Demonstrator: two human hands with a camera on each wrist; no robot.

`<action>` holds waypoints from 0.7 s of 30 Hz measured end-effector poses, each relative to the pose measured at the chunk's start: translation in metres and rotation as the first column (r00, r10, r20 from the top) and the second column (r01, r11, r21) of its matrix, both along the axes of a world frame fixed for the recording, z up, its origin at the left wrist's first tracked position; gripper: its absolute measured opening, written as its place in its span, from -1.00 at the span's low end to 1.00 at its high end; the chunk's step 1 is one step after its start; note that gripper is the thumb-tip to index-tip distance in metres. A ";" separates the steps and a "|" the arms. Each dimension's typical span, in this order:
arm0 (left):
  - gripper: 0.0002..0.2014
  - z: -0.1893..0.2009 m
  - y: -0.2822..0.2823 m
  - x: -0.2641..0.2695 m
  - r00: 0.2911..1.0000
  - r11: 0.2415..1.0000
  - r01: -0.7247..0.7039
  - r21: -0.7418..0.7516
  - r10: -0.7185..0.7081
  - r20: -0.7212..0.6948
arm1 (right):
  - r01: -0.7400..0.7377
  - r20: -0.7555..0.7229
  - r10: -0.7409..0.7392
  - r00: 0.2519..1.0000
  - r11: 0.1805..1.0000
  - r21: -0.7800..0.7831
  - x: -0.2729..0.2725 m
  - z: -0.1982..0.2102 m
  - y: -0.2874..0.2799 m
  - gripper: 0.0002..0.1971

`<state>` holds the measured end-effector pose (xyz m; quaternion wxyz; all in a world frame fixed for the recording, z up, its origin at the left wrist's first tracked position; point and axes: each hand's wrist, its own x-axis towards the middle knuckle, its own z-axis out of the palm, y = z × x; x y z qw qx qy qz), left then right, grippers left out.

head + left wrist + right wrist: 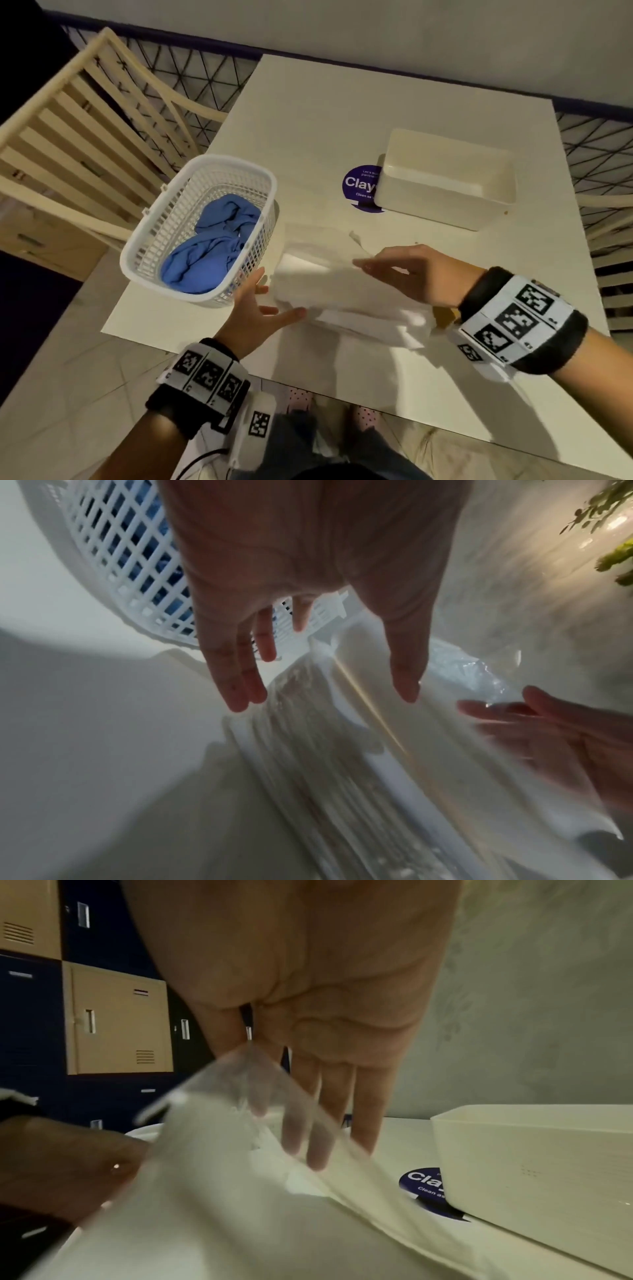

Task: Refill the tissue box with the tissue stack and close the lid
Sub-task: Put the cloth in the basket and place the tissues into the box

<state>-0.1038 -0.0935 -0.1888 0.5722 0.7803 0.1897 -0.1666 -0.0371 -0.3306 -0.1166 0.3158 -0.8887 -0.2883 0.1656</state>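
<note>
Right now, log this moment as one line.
tissue stack: on table | tissue box: open, empty | left hand: open | right hand: pinching wrapper

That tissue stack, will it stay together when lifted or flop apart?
The tissue stack probably sags: it already lies uneven on the table. Its clear wrapper, pinched by the right hand, looks thin and slippery. Likely light.

White table (308,113) stood against a plain wall (376,31); slatted chair (68,130) far left of the fingers; tan-and-navy lockers (116,1020) beyond them; tiled floor (68,394).
</note>
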 end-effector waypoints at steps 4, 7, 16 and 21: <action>0.61 -0.001 0.004 -0.002 0.997 0.998 0.021 -0.051 -0.024 -0.068 | -0.104 -0.194 0.052 0.980 0.958 -0.267 -0.002 -0.008 0.002 -0.45; 0.36 0.001 0.001 -0.006 0.986 0.995 -0.013 -0.097 -0.003 -0.164 | -0.129 -0.176 0.081 0.981 0.950 -0.285 -0.006 -0.013 0.004 -0.58; -0.66 0.016 -0.021 -0.012 0.897 0.982 0.055 -0.183 -0.129 -0.424 | 0.294 -0.197 -0.313 0.929 0.948 -0.122 0.064 0.013 -0.014 -0.71; -0.76 0.021 -0.032 0.001 0.914 0.967 -0.070 -0.245 -0.036 -0.403 | 0.370 -0.477 -0.421 0.771 0.907 -0.202 0.055 -0.023 -0.018 -0.63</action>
